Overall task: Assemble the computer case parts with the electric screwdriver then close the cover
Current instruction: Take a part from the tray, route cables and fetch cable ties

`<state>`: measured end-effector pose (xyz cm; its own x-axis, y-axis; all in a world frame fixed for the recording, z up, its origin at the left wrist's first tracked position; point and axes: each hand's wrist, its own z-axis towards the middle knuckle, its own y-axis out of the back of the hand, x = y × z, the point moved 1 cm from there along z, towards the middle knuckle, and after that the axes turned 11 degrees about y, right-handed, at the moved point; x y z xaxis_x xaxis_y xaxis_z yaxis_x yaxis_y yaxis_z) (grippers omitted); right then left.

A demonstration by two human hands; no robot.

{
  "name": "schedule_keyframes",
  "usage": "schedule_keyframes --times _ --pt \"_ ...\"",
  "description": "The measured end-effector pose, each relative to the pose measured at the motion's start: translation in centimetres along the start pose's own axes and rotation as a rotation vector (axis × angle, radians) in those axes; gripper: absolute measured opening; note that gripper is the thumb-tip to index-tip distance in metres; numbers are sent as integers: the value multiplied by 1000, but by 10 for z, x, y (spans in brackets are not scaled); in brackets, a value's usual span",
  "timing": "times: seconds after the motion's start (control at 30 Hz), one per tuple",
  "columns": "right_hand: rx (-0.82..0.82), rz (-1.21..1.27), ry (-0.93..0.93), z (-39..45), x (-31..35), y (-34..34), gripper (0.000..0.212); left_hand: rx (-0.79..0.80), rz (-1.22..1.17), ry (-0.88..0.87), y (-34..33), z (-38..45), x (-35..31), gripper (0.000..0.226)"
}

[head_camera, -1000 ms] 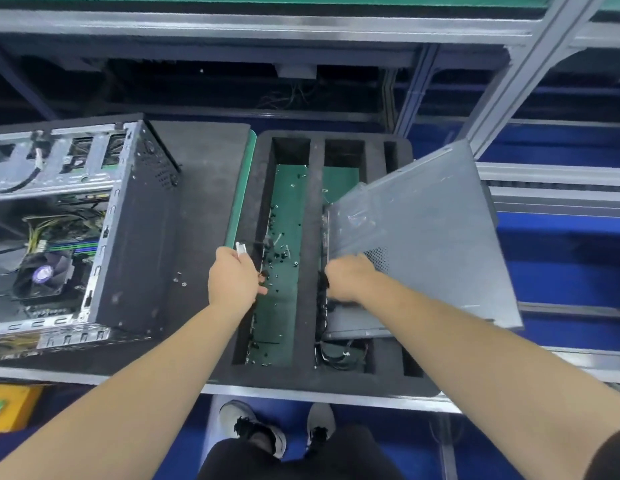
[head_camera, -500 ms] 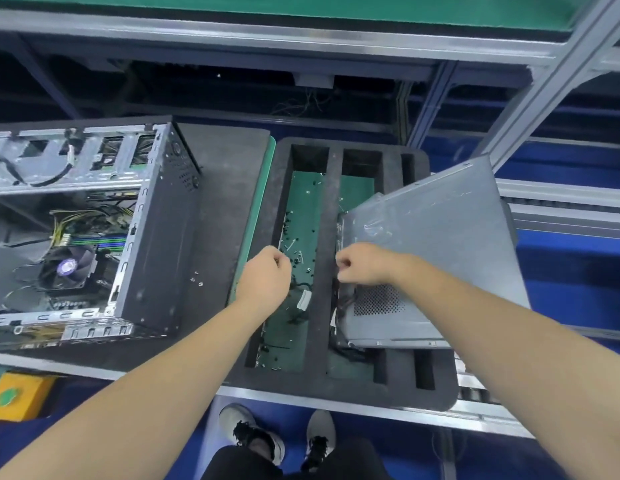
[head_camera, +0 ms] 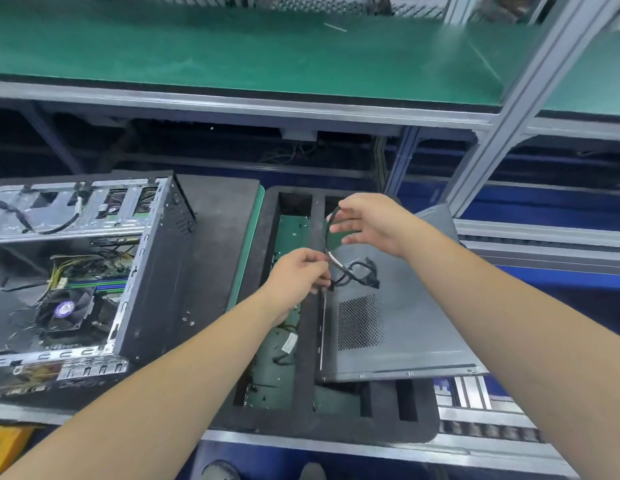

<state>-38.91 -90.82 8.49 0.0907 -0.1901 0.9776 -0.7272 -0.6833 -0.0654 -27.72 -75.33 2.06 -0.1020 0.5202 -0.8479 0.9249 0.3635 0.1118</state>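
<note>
An open computer case (head_camera: pixel 152 271) lies on its side at the left, motherboard and fan showing. The grey cover panel (head_camera: pixel 405 323) lies flat over the right part of a black foam tray (head_camera: pixel 267 220). Above the tray both hands hold a black cable (head_camera: pixel 353 271) with a silver section. My left hand (head_camera: pixel 298 275) pinches its lower part. My right hand (head_camera: pixel 370 223) pinches the upper loop with thumb and forefinger, the other fingers spread. No electric screwdriver is in view.
Small screws and cables lie in the tray's green-bottomed slots (head_camera: pixel 284 341). Two loose screws (head_camera: pixel 186 316) sit on the black mat beside the case. A green shelf (head_camera: pixel 232 46) on an aluminium frame (head_camera: pixel 509 116) runs above. A roller conveyor (head_camera: pixel 474 393) is at the right.
My right hand let go of the cover panel, which now lies flat on the tray. Both hands rose and now hold a black cable between them. The view tilted upward.
</note>
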Motion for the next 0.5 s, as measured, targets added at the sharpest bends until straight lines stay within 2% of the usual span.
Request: schedule_keyframes --times 0.1,0.17,0.27,0.33,0.43,0.5 --pt "-2 121 -4 -1 7 -1 9 -4 -60 -11 5 -5 -10 22" --pt "11 193 5 -1 11 -4 12 -12 -2 -46 7 -9 -16 27" --pt "25 270 39 1 16 -9 14 -56 -2 -113 10 -13 -26 17" --pt "53 265 67 4 16 -10 17 -35 -186 -82 13 -14 -35 12" --pt "91 155 33 6 7 -7 33 32 -444 -35 24 -14 -46 8" --pt "91 63 -22 7 -8 -9 32 44 -568 -26 34 -11 -52 7"
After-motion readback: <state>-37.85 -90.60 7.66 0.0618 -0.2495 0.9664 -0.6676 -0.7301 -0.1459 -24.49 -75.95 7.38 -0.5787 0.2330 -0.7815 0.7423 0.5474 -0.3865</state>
